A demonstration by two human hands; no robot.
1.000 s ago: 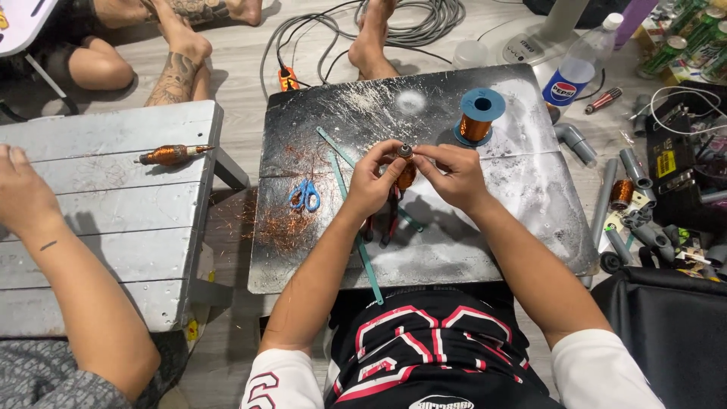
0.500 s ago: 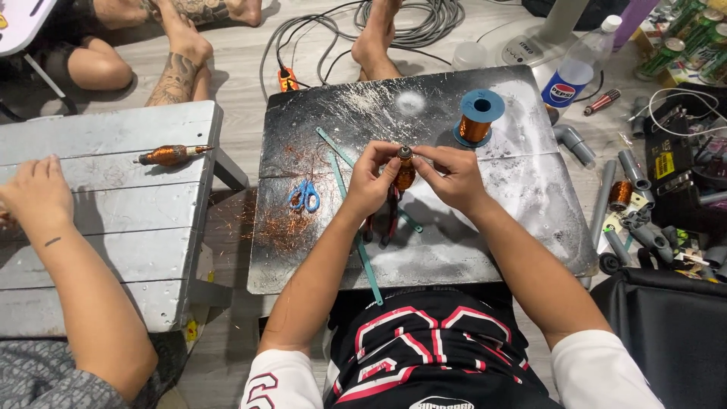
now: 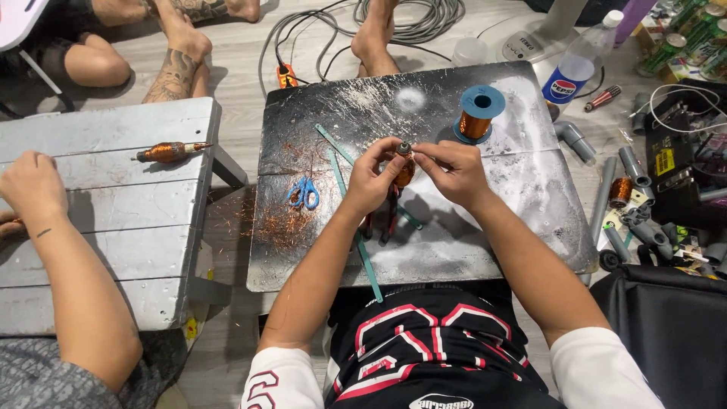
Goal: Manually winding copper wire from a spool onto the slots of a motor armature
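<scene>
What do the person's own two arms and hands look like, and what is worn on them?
Both hands are bare: the left hand and the right hand show no gloves, rings or watch. The forearms are uncovered. White short sleeves end above the elbows; the left sleeve carries a red printed mark.

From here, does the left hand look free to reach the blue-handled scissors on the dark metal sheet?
Probably not right now: the left hand is pinching the copper-wound coil. The blue-handled scissors lie uncovered just beside it, path clear.
</scene>
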